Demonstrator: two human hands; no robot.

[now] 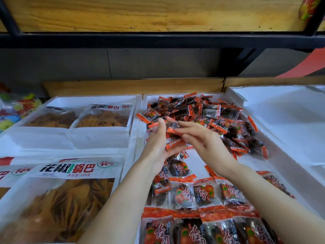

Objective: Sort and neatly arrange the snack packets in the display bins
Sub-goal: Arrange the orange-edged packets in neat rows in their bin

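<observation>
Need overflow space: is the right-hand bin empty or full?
Empty where visible: the right-hand bin shows only bare white foam; its far-right part is out of frame.

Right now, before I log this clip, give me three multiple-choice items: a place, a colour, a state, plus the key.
1. Where do the neatly rowed packets lie? A. near end of the middle bin B. left bin C. upper shelf
2. What colour are the packets' sealed ends? A. green B. orange C. blue
3. What is the left hand doing? A. lying flat on a rim B. hanging idle C. gripping a stack of packets
Key: 1 A, the rows sit nearest the camera, nearer than the loose pile; 2 B, orange strips end each packet; 3 C, its fingers curl round the stack while the right hand pinches the top packet.
</observation>
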